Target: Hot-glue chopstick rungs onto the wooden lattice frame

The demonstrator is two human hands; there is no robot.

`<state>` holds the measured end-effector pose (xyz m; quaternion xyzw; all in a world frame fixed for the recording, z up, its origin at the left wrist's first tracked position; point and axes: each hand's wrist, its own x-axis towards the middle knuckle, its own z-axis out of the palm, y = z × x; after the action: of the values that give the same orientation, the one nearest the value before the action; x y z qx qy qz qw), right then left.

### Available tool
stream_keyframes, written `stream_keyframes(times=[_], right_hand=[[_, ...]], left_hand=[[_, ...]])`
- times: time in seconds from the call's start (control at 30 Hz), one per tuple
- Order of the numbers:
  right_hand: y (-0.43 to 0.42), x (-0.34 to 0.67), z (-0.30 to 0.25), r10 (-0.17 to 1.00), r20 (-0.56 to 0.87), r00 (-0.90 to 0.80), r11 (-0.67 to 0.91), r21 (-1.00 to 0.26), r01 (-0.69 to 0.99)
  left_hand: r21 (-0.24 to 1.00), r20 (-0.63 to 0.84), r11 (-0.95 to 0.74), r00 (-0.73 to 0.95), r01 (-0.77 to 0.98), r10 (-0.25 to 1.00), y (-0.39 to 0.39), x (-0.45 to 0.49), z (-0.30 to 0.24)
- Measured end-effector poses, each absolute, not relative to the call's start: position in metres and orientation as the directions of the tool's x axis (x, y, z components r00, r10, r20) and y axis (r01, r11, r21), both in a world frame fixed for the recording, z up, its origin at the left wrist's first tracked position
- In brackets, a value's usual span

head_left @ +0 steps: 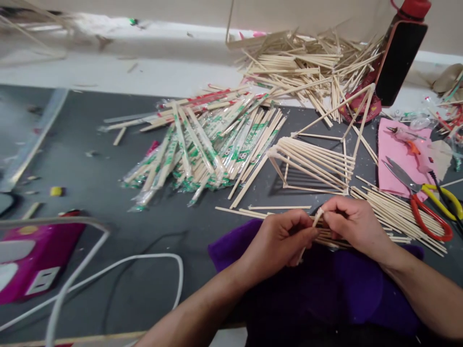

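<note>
Near the table's front edge, my left hand (284, 236) is closed in a pinch around a short wooden chopstick piece (318, 218). Its upper end is pinched by the fingertips of my right hand (349, 222). Below my hands lies a purple cloth (235, 241), and several loose sticks show partly behind the fingers. Just beyond them stands an open frame built of joined chopsticks (318, 161), with a row of parallel sticks across it and a triangular part rising at its right. More bare chopsticks (394, 212) lie to the right of my right hand.
Wrapped chopsticks (217, 140) lie left of the frame; a loose chopstick heap (307, 62) is behind it. At right are scissors (403, 176) and a pink pad (385, 164). A phone (401, 62) leans on a bottle (414, 9). A white cable (144, 258) and magenta box (54, 260) occupy the left.
</note>
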<state>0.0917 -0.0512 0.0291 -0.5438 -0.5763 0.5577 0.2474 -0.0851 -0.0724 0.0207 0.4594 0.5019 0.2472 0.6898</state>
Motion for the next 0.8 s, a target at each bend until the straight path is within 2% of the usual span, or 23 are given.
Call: stream_keyframes(times=[0.07,0.17,0.27,0.43,0.57,0.8], right_hand=[[-0.049,0.0949,0.0275,0.881,-0.401,-0.252,-0.321,-0.896,0.307],[-0.0474,0.0983,0.0264,0.812,-0.475,-0.339,-0.432,-0.88,0.197],[-0.0481,0.0987,0.0266,0.786,-0.461,-0.411,-0.434,-0.886,0.162],[-0.05,0.0963,0.026,0.803,-0.464,-0.374,-0.413,-0.886,0.211],[-0.05,0.0952,0.0244,0.804,-0.485,-0.343,-0.43,-0.873,0.229],[-0.0468,0.0968,0.0204,0.779,-0.5,-0.378,-0.487,-0.863,0.138]], left_hand=[[0.876,-0.471,0.474,0.377,0.092,0.797,-0.0716,-0.0859,0.0211],[0.882,-0.462,0.464,0.351,0.083,0.815,-0.0715,-0.0853,0.0216],[0.896,-0.442,0.428,0.325,0.12,0.836,-0.0729,-0.0833,0.0211],[0.93,-0.308,0.231,0.26,0.287,0.915,-0.0762,-0.0821,0.0174],[0.912,-0.205,0.09,0.254,0.401,0.945,-0.0778,-0.0812,0.0149],[0.867,-0.117,-0.045,0.289,0.497,0.95,-0.0793,-0.0795,0.0117]])
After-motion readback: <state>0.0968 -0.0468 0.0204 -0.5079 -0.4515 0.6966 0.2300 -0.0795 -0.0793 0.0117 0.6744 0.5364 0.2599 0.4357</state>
